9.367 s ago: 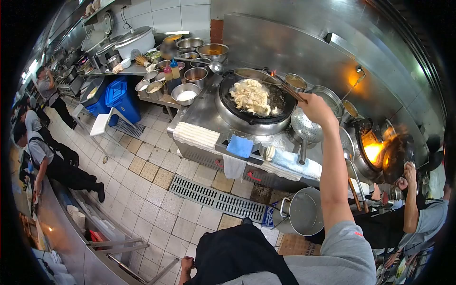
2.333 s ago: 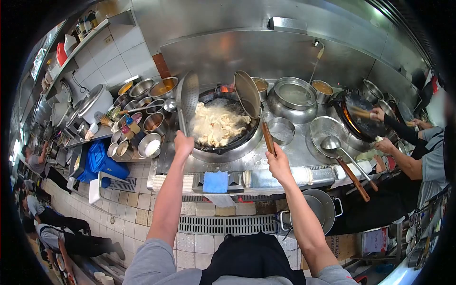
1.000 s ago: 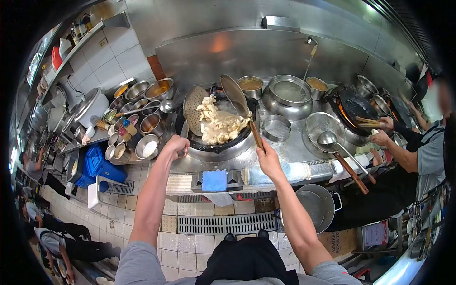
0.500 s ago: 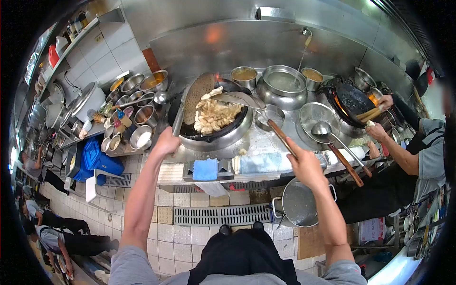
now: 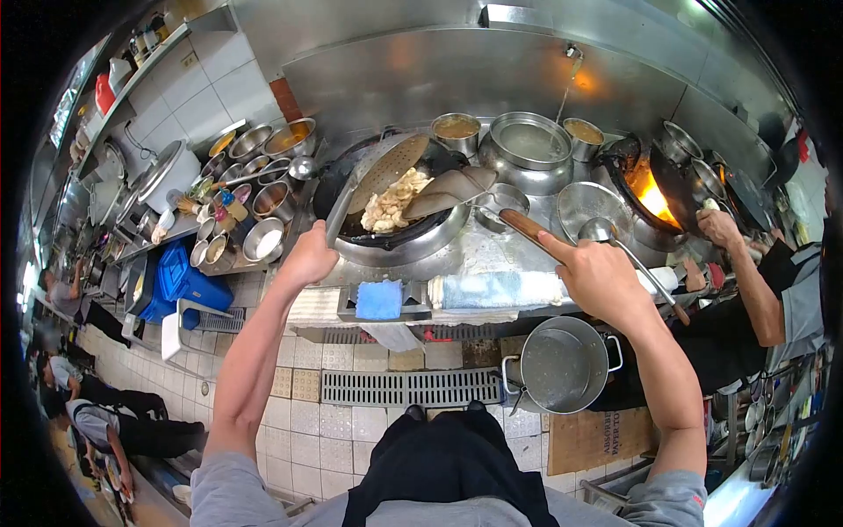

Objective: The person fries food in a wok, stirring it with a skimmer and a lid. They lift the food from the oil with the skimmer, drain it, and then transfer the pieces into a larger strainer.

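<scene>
My left hand (image 5: 309,255) is closed round the metal handle of a perforated skimmer (image 5: 395,167). Its round, hole-punched bowl is tilted over the far side of a black wok (image 5: 351,158). Pale, lightly browned food pieces (image 5: 391,204) lie heaped between the skimmer and a wok spatula (image 5: 448,191). The spatula's broad blade overlaps the right side of the heap. Its wooden handle runs back to my right hand (image 5: 606,277), whose fingers wrap round it near the end, above the stove's front edge.
Right of the wok stand a lidless steel pot (image 5: 527,140), a wire strainer (image 5: 584,211) and a ladle (image 5: 597,230). A co-worker's hand (image 5: 720,228) is beside a flaming burner (image 5: 652,195). Steel bowls (image 5: 263,239) crowd the left; a large pot (image 5: 564,364) stands below the counter.
The spatula has swung from over the top of the food to its right side, and my right hand has moved right. The skimmer bowl has shifted right. At the neighbouring burner, flames have flared.
</scene>
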Demonstrator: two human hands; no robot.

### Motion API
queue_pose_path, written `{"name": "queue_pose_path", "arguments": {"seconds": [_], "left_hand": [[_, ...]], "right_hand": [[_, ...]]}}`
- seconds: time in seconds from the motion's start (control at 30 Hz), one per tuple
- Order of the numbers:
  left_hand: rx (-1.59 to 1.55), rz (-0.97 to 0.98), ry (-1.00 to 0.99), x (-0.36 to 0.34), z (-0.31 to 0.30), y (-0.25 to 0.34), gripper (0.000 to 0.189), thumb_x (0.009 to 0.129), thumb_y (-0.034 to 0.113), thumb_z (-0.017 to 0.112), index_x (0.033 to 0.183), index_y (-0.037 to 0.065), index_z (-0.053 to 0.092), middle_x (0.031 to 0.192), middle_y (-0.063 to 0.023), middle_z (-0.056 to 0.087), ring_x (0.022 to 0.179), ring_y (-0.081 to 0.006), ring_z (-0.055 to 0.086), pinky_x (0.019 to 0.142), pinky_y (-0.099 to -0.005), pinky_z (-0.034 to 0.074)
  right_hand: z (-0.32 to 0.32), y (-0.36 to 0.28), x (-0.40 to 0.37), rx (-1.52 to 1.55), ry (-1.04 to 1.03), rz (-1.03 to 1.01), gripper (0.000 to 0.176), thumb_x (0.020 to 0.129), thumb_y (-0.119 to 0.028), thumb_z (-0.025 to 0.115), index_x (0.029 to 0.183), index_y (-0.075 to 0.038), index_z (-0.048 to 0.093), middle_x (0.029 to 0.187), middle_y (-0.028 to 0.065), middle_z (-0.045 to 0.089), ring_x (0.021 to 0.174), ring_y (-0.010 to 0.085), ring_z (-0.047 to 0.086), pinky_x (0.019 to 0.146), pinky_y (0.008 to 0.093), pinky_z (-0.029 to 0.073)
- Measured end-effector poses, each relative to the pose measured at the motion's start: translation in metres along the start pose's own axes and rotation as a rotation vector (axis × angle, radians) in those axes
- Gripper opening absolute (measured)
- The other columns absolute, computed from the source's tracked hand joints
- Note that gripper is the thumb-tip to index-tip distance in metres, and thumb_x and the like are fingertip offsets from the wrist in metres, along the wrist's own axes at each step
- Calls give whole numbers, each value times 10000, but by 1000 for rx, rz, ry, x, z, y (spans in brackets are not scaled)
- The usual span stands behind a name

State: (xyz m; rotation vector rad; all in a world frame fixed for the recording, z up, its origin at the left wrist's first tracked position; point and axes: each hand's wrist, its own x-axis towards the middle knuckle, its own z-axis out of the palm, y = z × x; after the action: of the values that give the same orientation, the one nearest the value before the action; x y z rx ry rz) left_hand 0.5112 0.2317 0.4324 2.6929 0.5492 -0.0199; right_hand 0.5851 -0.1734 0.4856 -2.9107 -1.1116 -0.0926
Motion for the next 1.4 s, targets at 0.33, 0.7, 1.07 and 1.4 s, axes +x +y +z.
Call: {"name": "queue_pose_path", "arguments": {"seconds": [0.33, 0.7, 1.07, 1.4], "left_hand": [[-196, -35, 12, 0, 8, -6, 484, 736, 16, 492, 1183, -151, 408, 896, -351, 596, 707, -384, 654, 527, -412, 509], [-443, -142, 218, 8, -12, -28, 532, 732, 57, 533, 1223, -106, 408, 745, -159, 587, 511, -227, 586, 410, -336, 449], [-546, -186, 219, -12, 10, -39, 434, 721, 38, 551, 1121, -88, 441, 660, -110, 534, 481, -194, 553, 382, -331, 428], [-534, -166, 215, -10, 20, -27, 359, 726, 46, 546, 1056, -78, 478, 648, -105, 531, 476, -192, 552, 375, -340, 425]], "right_hand": [[94, -61, 68, -22, 26, -9, 482, 850, -72, 466, 1331, -113, 482, 758, 142, 661, 688, 299, 665, 581, 422, 529], [46, -49, 81, 219, 90, 114, 498, 849, -158, 557, 1339, -166, 470, 815, 211, 658, 763, 382, 639, 706, 471, 507], [115, -60, 77, 210, 51, 36, 533, 860, -165, 537, 1377, -139, 410, 762, 220, 643, 720, 386, 643, 663, 487, 509], [152, -105, 125, 267, -30, 58, 579, 830, -52, 447, 1400, -104, 356, 857, 232, 657, 795, 370, 658, 688, 469, 529]]}}
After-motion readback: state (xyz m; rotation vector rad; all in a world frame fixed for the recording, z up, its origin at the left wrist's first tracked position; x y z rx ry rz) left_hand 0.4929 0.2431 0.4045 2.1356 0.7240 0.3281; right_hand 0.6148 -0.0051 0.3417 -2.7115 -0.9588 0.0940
